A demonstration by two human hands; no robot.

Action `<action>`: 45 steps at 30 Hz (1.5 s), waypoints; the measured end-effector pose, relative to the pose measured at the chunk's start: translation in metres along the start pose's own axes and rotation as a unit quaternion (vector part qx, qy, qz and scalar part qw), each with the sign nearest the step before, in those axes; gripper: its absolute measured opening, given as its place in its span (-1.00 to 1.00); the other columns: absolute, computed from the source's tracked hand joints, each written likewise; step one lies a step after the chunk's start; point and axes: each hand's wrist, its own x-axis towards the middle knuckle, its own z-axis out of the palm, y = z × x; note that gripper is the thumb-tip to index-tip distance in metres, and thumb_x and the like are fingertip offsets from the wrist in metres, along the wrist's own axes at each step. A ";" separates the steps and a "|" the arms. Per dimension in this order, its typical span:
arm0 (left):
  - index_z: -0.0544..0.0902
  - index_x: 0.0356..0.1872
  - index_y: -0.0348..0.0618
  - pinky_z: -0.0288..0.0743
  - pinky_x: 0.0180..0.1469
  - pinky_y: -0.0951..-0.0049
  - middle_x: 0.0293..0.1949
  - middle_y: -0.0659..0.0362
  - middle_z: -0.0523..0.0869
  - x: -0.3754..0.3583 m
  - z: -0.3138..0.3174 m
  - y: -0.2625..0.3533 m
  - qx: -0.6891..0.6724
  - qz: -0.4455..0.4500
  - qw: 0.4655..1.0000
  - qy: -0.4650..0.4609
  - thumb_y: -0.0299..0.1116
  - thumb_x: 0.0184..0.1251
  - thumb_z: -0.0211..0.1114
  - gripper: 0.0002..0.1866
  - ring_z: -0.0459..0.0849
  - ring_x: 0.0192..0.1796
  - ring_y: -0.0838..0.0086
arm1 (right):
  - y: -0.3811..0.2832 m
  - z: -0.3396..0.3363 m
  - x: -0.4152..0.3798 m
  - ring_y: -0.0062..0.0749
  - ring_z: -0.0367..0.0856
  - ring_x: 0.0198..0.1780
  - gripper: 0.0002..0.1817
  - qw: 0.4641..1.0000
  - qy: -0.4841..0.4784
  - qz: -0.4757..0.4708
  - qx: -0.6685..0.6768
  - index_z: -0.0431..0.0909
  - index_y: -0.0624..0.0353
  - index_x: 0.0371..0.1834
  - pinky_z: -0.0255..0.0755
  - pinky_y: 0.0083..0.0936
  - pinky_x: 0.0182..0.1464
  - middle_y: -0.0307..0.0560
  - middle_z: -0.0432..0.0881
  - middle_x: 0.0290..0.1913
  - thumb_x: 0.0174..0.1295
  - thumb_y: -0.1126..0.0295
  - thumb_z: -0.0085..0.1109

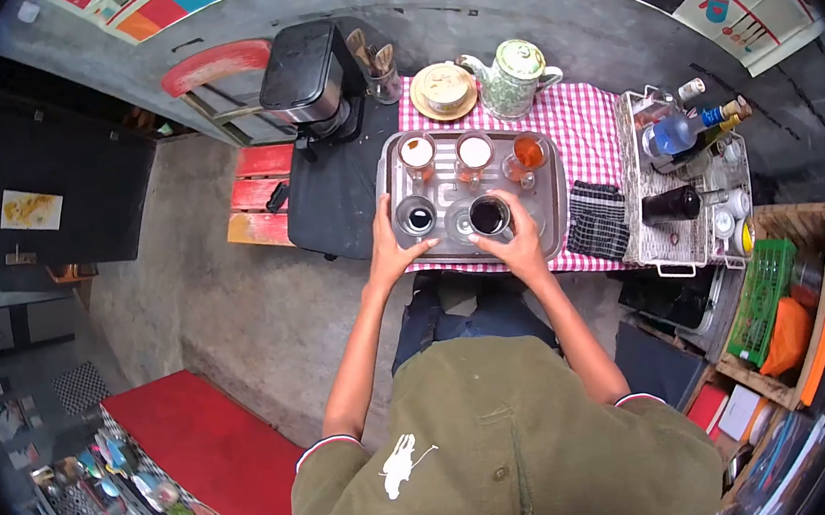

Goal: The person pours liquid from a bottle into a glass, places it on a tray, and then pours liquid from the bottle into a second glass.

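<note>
My left hand [396,247] is closed round a glass of dark liquid [417,219] at the near left of a grey tray [556,204]. In my right hand [518,237] is another dark-filled glass [490,215], held at the tray's near side, beside a clear glass [460,222]. Along the tray's far side stand two glass cups with pale tops, one at the left [417,152] and one in the middle [473,153], and a cup of amber liquid [528,153] at the right.
Behind the tray are a green patterned teapot [515,81] and a lidded bowl on a saucer [444,91]. A coffee maker [311,77] stands left. To the right are a folded dark cloth [597,220] and a white wicker basket [634,184] of bottles.
</note>
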 end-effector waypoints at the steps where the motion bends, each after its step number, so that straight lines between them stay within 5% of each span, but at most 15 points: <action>1: 0.01 0.56 -0.31 0.11 0.57 0.12 0.52 -0.22 0.21 0.002 0.001 -0.008 -0.019 0.001 0.999 -0.026 0.00 -0.15 0.71 0.32 0.17 0.58 -0.02 | -0.003 0.007 -0.003 -0.20 0.65 0.19 -0.25 1.000 0.010 0.020 0.018 0.47 0.24 0.27 0.48 -0.32 0.24 0.05 0.64 0.14 -0.03 0.36 0.62; 5: -0.10 0.58 -0.32 0.09 0.58 0.17 0.54 -0.24 0.17 0.010 0.001 -0.027 -0.092 0.007 0.991 -0.101 -0.08 -0.15 0.73 0.38 0.17 0.59 0.00 | -0.013 0.031 -0.011 -0.42 0.56 0.21 -0.22 0.999 0.033 0.038 -0.011 0.40 0.27 0.33 0.46 -0.44 0.28 -0.05 0.55 0.21 -0.02 0.51 0.59; 11: 0.19 0.49 -0.28 0.37 0.39 0.28 0.30 -0.07 0.51 0.022 0.008 -0.039 -0.144 0.034 0.981 -0.128 -0.23 -0.09 0.70 0.11 0.52 0.36 0.18 | -0.024 0.055 -0.020 -0.42 0.58 0.20 -0.24 0.993 0.106 0.046 0.004 0.41 0.30 0.31 0.49 -0.46 0.26 -0.03 0.57 0.17 0.01 0.51 0.58; 15: 0.28 0.41 -0.30 0.42 0.34 0.31 0.14 0.00 0.64 0.029 0.009 -0.047 -0.162 0.033 0.975 -0.149 -0.35 -0.05 0.67 -0.03 0.62 0.24 0.29 | -0.029 0.066 -0.029 -0.21 0.67 0.16 -0.26 0.987 0.153 0.048 -0.023 0.46 0.24 0.26 0.52 -0.33 0.20 0.07 0.65 0.12 -0.03 0.39 0.62; 27: 0.20 0.31 -0.23 0.44 0.30 0.34 0.11 0.00 0.61 0.042 0.024 -0.070 -0.220 -0.005 0.954 -0.204 -0.34 -0.16 0.71 0.00 0.60 0.21 0.31 | -0.029 0.097 -0.049 -0.25 0.67 0.15 -0.26 0.976 0.205 0.054 -0.043 0.47 0.25 0.26 0.51 -0.35 0.20 0.05 0.66 0.10 -0.03 0.39 0.61; 45: 0.36 0.35 -0.30 0.42 0.32 0.38 0.15 0.03 0.62 0.042 0.024 -0.060 -0.258 0.036 0.946 -0.191 -0.37 -0.16 0.68 -0.04 0.60 0.22 0.36 | -0.030 0.098 -0.046 -0.45 0.57 0.22 -0.20 0.981 0.170 0.088 0.041 0.24 0.21 0.29 0.46 -0.44 0.28 -0.03 0.59 0.17 0.03 0.53 0.57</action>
